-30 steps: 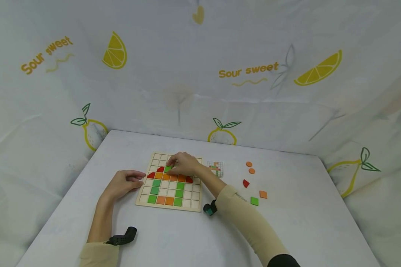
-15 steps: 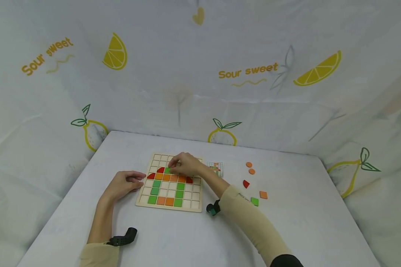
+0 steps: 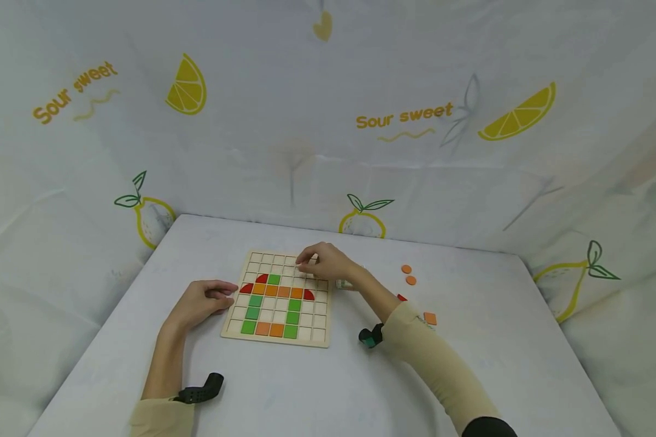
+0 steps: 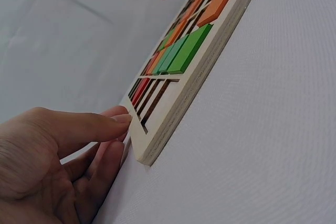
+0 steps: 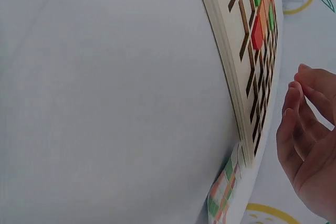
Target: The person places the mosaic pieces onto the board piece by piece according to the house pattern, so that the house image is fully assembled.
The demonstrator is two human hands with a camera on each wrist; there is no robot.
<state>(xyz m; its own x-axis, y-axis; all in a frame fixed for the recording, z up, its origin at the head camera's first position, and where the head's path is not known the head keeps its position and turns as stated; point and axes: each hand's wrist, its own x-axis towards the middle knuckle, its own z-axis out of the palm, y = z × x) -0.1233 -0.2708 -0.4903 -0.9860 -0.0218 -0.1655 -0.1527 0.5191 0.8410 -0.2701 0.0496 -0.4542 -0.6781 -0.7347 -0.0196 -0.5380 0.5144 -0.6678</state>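
A wooden grid board [image 3: 320, 335] lies on the white table, partly filled with orange and green square tiles and red quarter-round tiles. At its left edge, my left hand [image 3: 198, 303] touches the rim with thumb and fingertips; the left wrist view shows the thumb tip against the board corner [image 4: 149, 153]. My right hand [image 3: 332, 263] hovers over the board's far right part, fingers loosely bent and thumb close to them, nothing visible between. A green tile [image 3: 274, 279] sits beside a red quarter-round tile [image 3: 262, 278] in the upper row. My right hand hides several far-right cells.
A pattern card [image 5: 226, 187] lies right of the board, mostly covered by my right wrist in the head view. Farther right are two orange discs [image 3: 411, 280], an orange square tile [image 3: 429, 318] and a partly hidden red piece [image 3: 401, 297]. Printed white cloth stands behind.
My right hand has left the green tile and moved right and slightly back, above the board. The green tile stays in its cell. My left hand remains at the board's edge.
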